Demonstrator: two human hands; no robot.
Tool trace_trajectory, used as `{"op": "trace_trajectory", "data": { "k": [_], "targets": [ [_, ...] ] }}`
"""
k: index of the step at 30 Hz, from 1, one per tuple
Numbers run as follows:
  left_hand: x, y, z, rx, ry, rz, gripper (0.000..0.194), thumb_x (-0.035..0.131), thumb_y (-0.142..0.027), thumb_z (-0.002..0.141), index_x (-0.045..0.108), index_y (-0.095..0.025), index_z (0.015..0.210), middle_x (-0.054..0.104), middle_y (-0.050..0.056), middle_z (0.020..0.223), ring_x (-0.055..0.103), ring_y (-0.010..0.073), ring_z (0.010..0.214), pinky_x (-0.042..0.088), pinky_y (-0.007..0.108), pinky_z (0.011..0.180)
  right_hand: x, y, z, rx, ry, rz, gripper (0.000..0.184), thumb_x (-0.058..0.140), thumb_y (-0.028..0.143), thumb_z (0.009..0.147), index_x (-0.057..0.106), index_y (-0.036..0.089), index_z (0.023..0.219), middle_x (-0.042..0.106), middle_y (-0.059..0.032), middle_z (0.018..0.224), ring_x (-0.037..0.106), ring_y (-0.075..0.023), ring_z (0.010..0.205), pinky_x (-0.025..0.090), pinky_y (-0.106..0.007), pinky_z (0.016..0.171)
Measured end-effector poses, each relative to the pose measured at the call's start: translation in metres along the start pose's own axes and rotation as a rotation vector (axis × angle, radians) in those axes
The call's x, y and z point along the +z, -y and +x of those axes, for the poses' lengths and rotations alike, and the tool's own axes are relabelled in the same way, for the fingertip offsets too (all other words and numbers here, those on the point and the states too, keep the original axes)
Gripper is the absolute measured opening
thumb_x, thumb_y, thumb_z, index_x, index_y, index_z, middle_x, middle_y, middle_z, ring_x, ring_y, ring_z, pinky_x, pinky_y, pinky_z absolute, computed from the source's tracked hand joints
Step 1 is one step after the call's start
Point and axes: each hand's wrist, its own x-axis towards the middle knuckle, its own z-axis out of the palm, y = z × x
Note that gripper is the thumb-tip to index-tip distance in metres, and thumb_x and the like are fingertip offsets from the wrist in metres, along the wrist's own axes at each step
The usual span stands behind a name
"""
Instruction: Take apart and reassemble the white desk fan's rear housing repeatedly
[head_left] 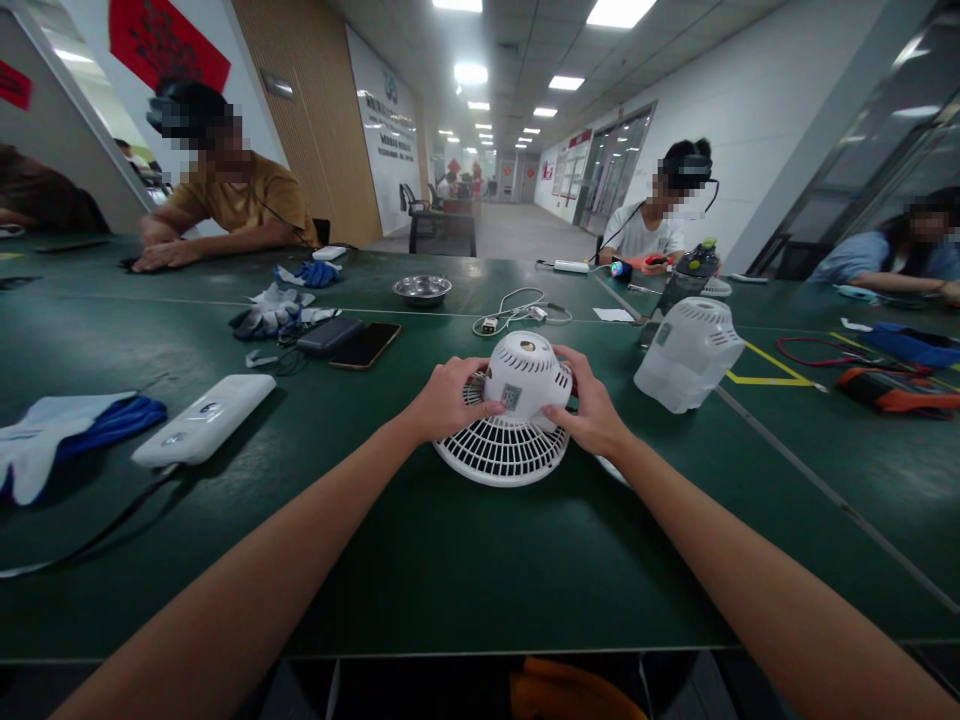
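Small white plastic fan [517, 410], lying grille-down on the dark green table [465, 560], sits between my hands. My left hand [448, 398] grasps its round motor housing from one side, my right hand [592, 408] from the other. Toward me from both hands lies bare tabletop up to the near edge. Beyond my right hand stands a white ribbed plastic cover [688, 352], well apart.

Toward the tabletop's [450, 580] left edge lie a white power bank [204, 419] and a blue-and-white glove [67, 435]. Nearer the far edge sit a steel bowl [421, 289], a black phone [365, 345] and a coiled white cable [517, 310]. A white fan housing [688, 352] rests on the right.
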Motion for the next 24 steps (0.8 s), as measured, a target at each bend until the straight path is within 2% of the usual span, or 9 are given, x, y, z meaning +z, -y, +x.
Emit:
{"op": "trace_trajectory", "data": {
  "k": [9, 13, 19, 24],
  "targets": [
    [-0.004, 0.002, 0.001, 0.018, 0.038, -0.055, 0.064, 0.068, -0.061, 0.079, 0.061, -0.017, 0.124, 0.066, 0.014, 0.118, 0.059, 0.0290, 0.103, 0.045, 0.046, 0.090, 0.000, 0.004, -0.001, 0.038, 0.015, 0.079, 0.077, 0.083, 0.030, 0.069, 0.051, 0.034, 0.139, 0.063, -0.0060, 0.128, 0.058, -0.0332, 0.117, 0.049, -0.055, 0.102],
    [-0.008, -0.001, 0.001, 0.075, 0.070, -0.083, 0.059, 0.069, -0.060, 0.078, 0.062, -0.017, 0.117, 0.065, 0.013, 0.114, 0.058, 0.0282, 0.101, 0.046, 0.044, 0.088, -0.002, 0.010, -0.003, 0.072, 0.051, 0.105, 0.084, 0.086, 0.030, 0.066, 0.051, 0.033, 0.141, 0.066, -0.0067, 0.121, 0.060, -0.0350, 0.115, 0.047, -0.058, 0.103],
    [-0.006, -0.006, 0.002, 0.062, 0.096, -0.003, 0.061, 0.066, -0.064, 0.079, 0.063, -0.018, 0.120, 0.061, 0.013, 0.112, 0.057, 0.0286, 0.099, 0.047, 0.044, 0.085, -0.003, 0.012, -0.001, 0.033, 0.076, 0.032, 0.089, 0.088, 0.028, 0.064, 0.050, 0.034, 0.144, 0.061, -0.0064, 0.137, 0.055, -0.0383, 0.127, 0.036, -0.065, 0.113],
    [-0.005, -0.008, 0.003, 0.050, 0.098, 0.008, 0.062, 0.065, -0.064, 0.080, 0.062, -0.018, 0.121, 0.061, 0.014, 0.112, 0.057, 0.0286, 0.098, 0.048, 0.045, 0.085, -0.005, 0.007, 0.000, 0.012, 0.104, -0.029, 0.086, 0.085, 0.031, 0.069, 0.046, 0.036, 0.146, 0.060, -0.0053, 0.140, 0.053, -0.0384, 0.130, 0.031, -0.069, 0.115]
  ]
}}
